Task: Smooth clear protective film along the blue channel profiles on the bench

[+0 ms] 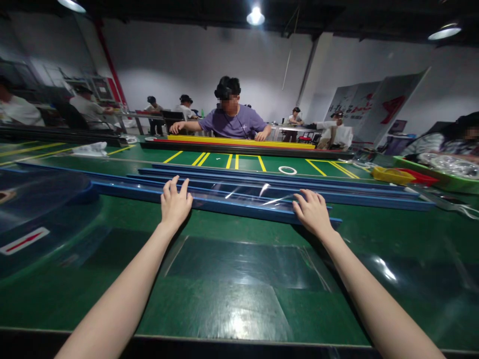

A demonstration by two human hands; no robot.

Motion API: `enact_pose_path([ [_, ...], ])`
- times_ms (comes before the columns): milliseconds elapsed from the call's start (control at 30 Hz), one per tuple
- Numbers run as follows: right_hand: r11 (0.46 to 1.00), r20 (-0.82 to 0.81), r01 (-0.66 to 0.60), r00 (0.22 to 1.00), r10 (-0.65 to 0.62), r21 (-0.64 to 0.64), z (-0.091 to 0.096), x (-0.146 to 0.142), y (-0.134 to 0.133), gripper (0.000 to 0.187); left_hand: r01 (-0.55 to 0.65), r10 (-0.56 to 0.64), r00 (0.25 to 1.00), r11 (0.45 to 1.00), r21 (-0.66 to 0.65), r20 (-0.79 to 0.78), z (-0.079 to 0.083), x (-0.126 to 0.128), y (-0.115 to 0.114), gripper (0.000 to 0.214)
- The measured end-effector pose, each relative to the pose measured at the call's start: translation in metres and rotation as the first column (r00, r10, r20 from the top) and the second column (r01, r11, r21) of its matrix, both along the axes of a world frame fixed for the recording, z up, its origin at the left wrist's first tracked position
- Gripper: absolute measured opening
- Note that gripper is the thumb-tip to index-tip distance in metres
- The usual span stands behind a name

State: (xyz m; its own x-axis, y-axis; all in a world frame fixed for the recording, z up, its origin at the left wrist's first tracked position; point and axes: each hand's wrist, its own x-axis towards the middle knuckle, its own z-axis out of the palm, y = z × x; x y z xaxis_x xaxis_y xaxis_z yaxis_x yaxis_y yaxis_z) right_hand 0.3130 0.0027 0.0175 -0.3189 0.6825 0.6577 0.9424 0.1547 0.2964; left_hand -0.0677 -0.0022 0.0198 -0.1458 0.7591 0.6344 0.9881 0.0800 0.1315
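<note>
The desk (pixel 374 239) has a smooth green top, glossy and full of bright glare. The long blue strips (pixel 239 207) look like smooth plastic with a soft sheen. Over them lies clear film (pixel 258 192), shiny and creased. A flat transparent sheet (pixel 239 264) nearer the edge gleams too.

White ring (pixel 287 170), yellow tray (pixel 391 174), seated person in purple shirt (pixel 234 123)

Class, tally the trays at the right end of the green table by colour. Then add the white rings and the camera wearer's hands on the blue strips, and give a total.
yellow tray: 1
red tray: 1
green tray: 1
white ring: 1
hands on the nearest blue strip: 2, left hand and right hand
Total: 6
</note>
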Motion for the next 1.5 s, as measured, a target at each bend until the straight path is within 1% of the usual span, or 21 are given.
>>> enact_pose_path([
  [133,0.999,0.010,0.009,1.000,-0.009,-0.035,0.001,0.000,-0.001,0.035,0.008,-0.008,1.000,1.000,-0.010,-0.008,0.000,0.000,0.000,0.039],
  [267,0.993,0.004,0.024,1.000,-0.024,-0.118,0.006,0.003,-0.003,0.037,-0.002,0.003,1.000,0.999,-0.054,0.016,0.000,-0.004,0.001,0.031],
  [433,0.967,-0.027,0.052,0.998,-0.061,-0.251,0.011,0.010,-0.003,0.038,0.013,-0.012,1.000,0.996,-0.090,0.009,0.004,-0.014,0.002,0.033],
  [567,0.949,-0.057,0.059,0.995,-0.081,-0.311,0.015,0.010,-0.004,0.040,0.042,-0.040,0.999,0.997,-0.059,0.028,0.007,-0.012,0.000,0.034],
  [667,0.944,-0.055,0.054,0.996,-0.076,-0.326,0.017,0.007,-0.007,0.039,0.113,-0.113,0.994,0.994,-0.001,0.005,0.008,0.000,-0.003,0.035],
  [733,0.943,-0.052,0.052,0.996,-0.073,-0.328,0.018,0.006,-0.008,0.039,0.199,-0.199,0.979,0.980,-0.002,-0.034,0.007,0.013,-0.006,0.036],
  [800,0.943,-0.051,0.052,0.996,-0.072,-0.328,0.018,0.006,-0.009,0.038,0.292,-0.295,0.952,0.955,-0.053,-0.076,0.006,0.026,-0.010,0.037],
  [833,0.944,-0.049,0.052,0.996,-0.072,-0.327,0.018,0.007,-0.009,0.038,0.320,-0.328,0.940,0.943,-0.088,-0.092,0.005,0.032,-0.011,0.037],
  [900,0.944,-0.044,0.054,0.996,-0.072,-0.324,0.018,0.008,-0.009,0.037,0.338,-0.355,0.928,0.930,-0.146,-0.115,0.003,0.040,-0.013,0.037],
  [1000,0.945,-0.047,0.054,0.996,-0.073,-0.323,0.017,0.010,-0.009,0.036,0.309,-0.334,0.935,0.932,-0.190,-0.119,0.000,0.042,-0.013,0.037],
  [1100,0.944,-0.056,0.035,0.997,-0.057,-0.329,0.018,0.009,-0.009,0.037,0.250,-0.274,0.957,0.945,-0.210,-0.097,0.001,0.036,-0.011,0.038],
  [1167,0.942,-0.049,0.004,0.999,-0.021,-0.337,0.017,0.005,-0.009,0.038,0.205,-0.227,0.970,0.955,-0.212,-0.083,0.003,0.031,-0.010,0.038],
  [1333,0.938,-0.011,-0.080,0.997,0.081,-0.337,0.010,-0.014,-0.009,0.043,0.103,-0.114,0.992,0.974,-0.202,-0.044,0.008,0.021,-0.011,0.040],
  [1433,0.945,0.009,-0.092,0.995,0.100,-0.314,0.003,-0.026,-0.010,0.048,0.040,-0.049,0.998,0.984,-0.176,-0.050,0.007,0.018,-0.012,0.042],
  [1500,0.951,0.016,-0.088,0.995,0.097,-0.297,-0.002,-0.033,-0.011,0.052,0.025,-0.034,0.997,0.990,-0.142,-0.065,0.005,0.019,-0.012,0.043],
])
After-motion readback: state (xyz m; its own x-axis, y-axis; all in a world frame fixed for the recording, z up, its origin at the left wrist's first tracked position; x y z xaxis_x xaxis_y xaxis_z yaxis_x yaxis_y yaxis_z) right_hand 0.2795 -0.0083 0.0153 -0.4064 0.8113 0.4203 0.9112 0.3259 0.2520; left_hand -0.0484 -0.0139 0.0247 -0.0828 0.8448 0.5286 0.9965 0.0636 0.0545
